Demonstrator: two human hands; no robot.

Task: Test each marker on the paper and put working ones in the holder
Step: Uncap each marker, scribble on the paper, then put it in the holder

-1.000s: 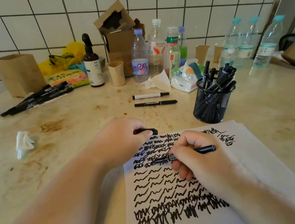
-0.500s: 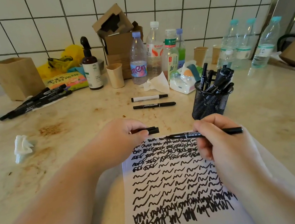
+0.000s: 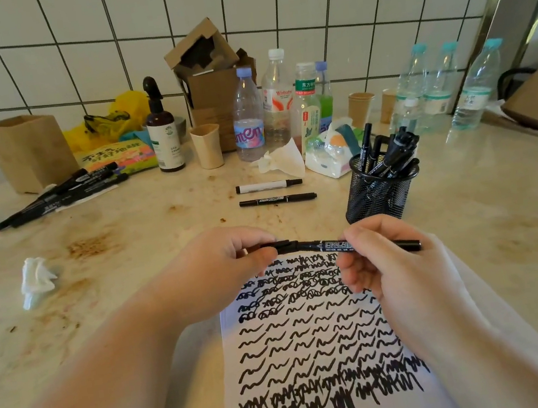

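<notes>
A black marker (image 3: 332, 245) lies level above the top of the paper (image 3: 314, 342), which is covered in black scribbles. My right hand (image 3: 390, 266) grips the marker's barrel. My left hand (image 3: 222, 272) pinches the black cap (image 3: 280, 245), which meets the marker's tip end. The black mesh holder (image 3: 380, 191) stands at the right behind my hands with several markers in it. Two markers lie on the counter beyond my hands, a white-barrelled marker (image 3: 268, 186) and a black one (image 3: 277, 199). Several more black markers (image 3: 62, 194) lie at the back left.
A crumpled tissue (image 3: 34, 280) lies on the stained counter at the left. Along the tiled wall stand a brown box (image 3: 25, 151), a spray bottle (image 3: 164, 132), paper cups (image 3: 207, 146), several water bottles (image 3: 248, 116) and a tissue pack (image 3: 329, 153).
My right hand lifted the marker off the paper and swung it level. The marker's tip moved left to meet the cap held in my left hand.
</notes>
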